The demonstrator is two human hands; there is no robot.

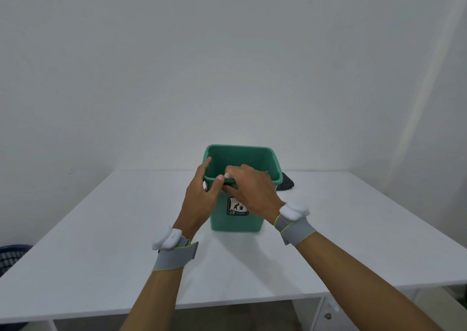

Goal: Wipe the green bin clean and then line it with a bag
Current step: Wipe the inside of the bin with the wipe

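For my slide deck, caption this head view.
Left hand steadies the green bin while right hand wipes its rim.

The green bin (237, 219) looks like smooth, matt plastic; the white tabletop (101, 242) is smooth with a faint sheen.

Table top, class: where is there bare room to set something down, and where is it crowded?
Bare white table lies left of the green bin and on the near right, out to the table's front edge. It is crowded at the bin's near rim, where the left hand and right hand meet, and behind the bin's right side, where a dark bundle lies.
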